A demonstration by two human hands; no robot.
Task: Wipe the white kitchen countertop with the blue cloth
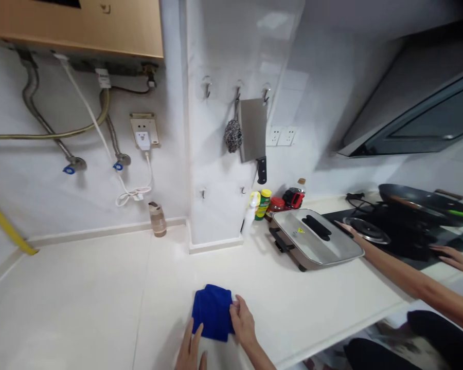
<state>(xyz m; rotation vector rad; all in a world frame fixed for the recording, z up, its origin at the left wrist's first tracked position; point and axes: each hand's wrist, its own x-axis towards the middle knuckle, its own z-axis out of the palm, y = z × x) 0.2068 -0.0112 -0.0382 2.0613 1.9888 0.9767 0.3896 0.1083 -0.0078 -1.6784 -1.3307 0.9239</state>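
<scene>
A folded blue cloth (213, 312) lies flat on the white countertop in front of me. My left hand (191, 347) is at its lower left edge, fingers spread apart, with the fingertips close to or touching the fabric. At the cloth's right edge, my right hand (244, 321) has its thumb and fingers curled in, and they appear to pinch the border. Part of the left hand is cut off by the bottom of the view.
Another person's arm (401, 277) reaches past a lidded electric pan (316, 236) to the right, with a hand by the cooktop. A wok (424, 200) sits behind. Bottles (263, 204) and a brown cup (157, 220) stand along the wall; a cleaver (253, 131) hangs above.
</scene>
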